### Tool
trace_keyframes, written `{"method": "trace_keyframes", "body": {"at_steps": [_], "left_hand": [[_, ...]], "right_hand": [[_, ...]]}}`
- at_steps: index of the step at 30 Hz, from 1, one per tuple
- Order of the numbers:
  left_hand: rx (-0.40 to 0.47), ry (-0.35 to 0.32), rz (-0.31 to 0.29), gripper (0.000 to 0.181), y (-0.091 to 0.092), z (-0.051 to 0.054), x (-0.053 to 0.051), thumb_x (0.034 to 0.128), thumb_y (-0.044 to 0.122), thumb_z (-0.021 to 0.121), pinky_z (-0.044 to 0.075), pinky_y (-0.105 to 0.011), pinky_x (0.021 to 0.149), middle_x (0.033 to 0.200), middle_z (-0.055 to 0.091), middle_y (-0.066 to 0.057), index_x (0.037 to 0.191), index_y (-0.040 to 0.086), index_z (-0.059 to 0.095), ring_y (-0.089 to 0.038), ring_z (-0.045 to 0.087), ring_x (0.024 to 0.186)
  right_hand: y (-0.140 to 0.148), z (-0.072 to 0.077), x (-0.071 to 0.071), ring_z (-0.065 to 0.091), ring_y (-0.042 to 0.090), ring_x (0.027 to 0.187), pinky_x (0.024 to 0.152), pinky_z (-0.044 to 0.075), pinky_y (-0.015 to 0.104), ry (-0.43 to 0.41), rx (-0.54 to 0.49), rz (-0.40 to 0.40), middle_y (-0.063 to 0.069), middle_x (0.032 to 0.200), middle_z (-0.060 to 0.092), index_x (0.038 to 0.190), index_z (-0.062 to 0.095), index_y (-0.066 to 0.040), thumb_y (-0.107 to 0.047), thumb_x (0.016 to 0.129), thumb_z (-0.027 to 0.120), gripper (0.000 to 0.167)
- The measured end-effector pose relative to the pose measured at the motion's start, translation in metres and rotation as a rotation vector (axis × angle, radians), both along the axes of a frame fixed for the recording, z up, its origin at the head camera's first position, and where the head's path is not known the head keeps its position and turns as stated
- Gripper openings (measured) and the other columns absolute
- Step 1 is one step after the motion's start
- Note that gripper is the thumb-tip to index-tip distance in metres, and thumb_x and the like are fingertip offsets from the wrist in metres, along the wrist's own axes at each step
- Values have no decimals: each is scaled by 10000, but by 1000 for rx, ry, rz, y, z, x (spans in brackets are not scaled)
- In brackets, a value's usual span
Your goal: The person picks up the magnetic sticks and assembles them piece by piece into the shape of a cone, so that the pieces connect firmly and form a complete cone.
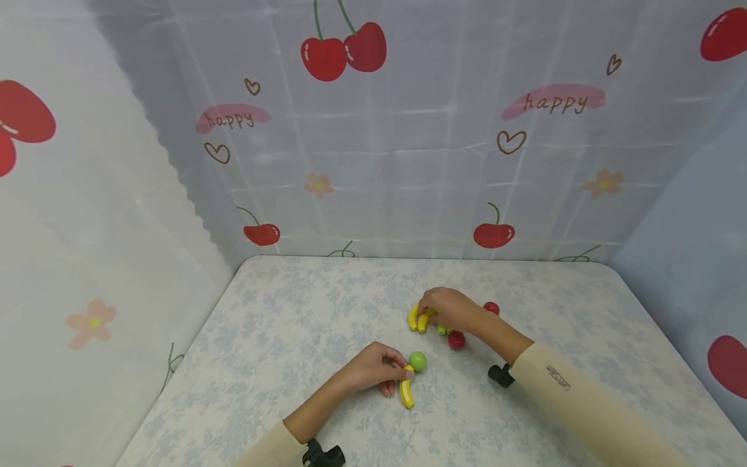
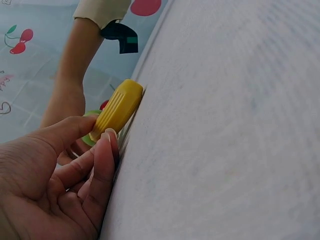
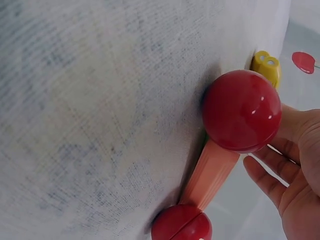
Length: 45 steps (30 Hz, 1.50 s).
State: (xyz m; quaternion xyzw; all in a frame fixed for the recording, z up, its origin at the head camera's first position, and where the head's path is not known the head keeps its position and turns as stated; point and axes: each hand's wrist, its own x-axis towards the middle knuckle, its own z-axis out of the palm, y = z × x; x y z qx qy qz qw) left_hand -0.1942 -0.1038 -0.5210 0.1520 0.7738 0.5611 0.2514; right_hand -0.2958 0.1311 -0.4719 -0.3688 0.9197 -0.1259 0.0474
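Note:
My left hand pinches a small yellow toy banana between thumb and fingers, low over the table. Right beside the banana's upper end sits a green ball. Farther back, my right hand reaches down with bent fingers around one of the yellow toy bananas; another banana lies just left of it. In the right wrist view a glossy red ball hides the fingertips. Green pieces show below that hand.
Another red ball is behind the right forearm. An orange ridged piece lies between two red balls in the right wrist view. The patterned table meets a curtain printed with cherries at the back.

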Motion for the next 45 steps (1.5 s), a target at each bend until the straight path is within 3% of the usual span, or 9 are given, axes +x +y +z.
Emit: {"method": "trace_keyframes", "body": {"at_steps": [9, 25, 33, 45], "left_hand": [[10, 4, 7, 135, 1, -1, 0, 907, 258, 789, 522, -250, 453, 659, 675, -84, 943, 128, 773, -136, 603, 470], [86, -53, 37, 208, 1, -7, -4, 935, 256, 760, 532, -243, 466, 746, 687, -63, 1019, 70, 718, -134, 627, 517], [102, -60, 50, 214, 0, -9, -5, 942, 246, 753, 546, -254, 481, 738, 678, -61, 1035, 62, 696, -144, 641, 533], [126, -73, 37, 240, -1, -11, -6, 947, 248, 748, 557, -256, 499, 796, 698, -58, 1066, 53, 673, -148, 661, 560]], "right_hand": [[5, 6, 15, 661, 161, 909, 858, 572, 371, 57, -82, -71, -12, 1005, 732, 1040, 760, -107, -80, 857, 822, 195], [16, 13, 61, 616, 109, 769, 686, 548, 286, 106, -229, -220, -38, 883, 703, 991, 757, -100, -108, 824, 856, 194], [18, 8, 70, 569, 91, 728, 668, 524, 278, 115, -263, -262, -64, 839, 688, 969, 761, -106, -90, 812, 862, 187], [16, 1, 83, 529, 47, 674, 627, 501, 227, 49, -308, -278, -89, 811, 670, 967, 761, -104, -82, 806, 865, 194]]}}
